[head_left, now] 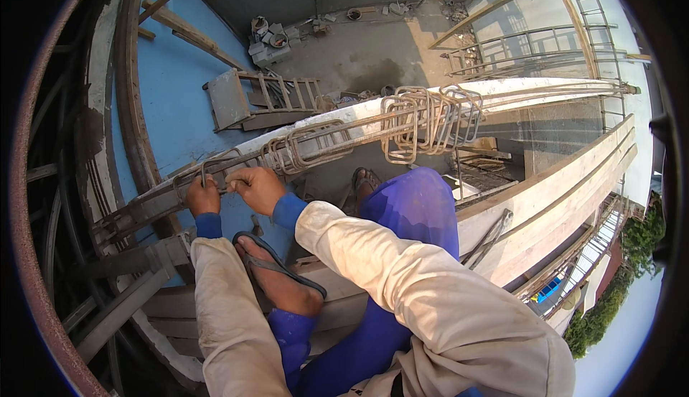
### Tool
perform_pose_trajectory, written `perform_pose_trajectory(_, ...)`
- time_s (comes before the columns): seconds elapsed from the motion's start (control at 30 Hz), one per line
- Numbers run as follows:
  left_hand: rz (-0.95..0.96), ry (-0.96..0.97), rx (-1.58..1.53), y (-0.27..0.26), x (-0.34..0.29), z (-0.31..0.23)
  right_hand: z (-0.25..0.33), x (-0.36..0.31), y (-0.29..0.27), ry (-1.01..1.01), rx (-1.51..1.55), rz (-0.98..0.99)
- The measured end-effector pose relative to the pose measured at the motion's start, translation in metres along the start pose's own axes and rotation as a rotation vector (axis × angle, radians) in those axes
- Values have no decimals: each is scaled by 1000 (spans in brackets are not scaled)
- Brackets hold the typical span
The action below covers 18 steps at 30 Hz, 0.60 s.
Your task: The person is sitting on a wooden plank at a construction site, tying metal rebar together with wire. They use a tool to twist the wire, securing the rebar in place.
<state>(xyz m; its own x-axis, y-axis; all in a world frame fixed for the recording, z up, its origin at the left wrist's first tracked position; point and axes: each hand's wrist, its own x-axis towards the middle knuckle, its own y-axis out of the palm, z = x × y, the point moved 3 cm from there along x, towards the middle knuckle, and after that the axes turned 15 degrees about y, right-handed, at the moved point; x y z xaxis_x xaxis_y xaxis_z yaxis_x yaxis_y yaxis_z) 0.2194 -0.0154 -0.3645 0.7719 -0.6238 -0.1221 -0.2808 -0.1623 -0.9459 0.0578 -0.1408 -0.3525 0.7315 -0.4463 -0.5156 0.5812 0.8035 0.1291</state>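
My left hand [203,196] is closed around the near side of a bent steel stirrup [220,158] that loops over long reinforcing bars [545,95]. Right beside it, my right hand [257,187] is held in a pinch against the bars; whatever lies between its fingertips is too small to make out. Farther right along the same bars hang several more stirrups [319,144], loosely overlapping. A thicker bundle of rectangular stirrups [416,128] hangs beyond them, near the middle of the bars.
My sandalled foot [269,260] rests below my hands, high above a floor. Wooden planks [552,181] run along the right, with a bent dark metal piece [490,239] on them. Below stand a wooden ladder-like frame [280,95] and buckets [278,39]. Timber props [190,31] lean at the left.
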Motion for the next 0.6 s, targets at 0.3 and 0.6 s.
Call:
perform_pose_trajectory(0.3, -277, 102, 220, -45, -14, 55, 80, -25, -176, -17, -295, -213)
perform_pose_trajectory(0.6, 260, 508, -718, 35, -62, -219, 8, -170, -459, 63, -777, -1174)
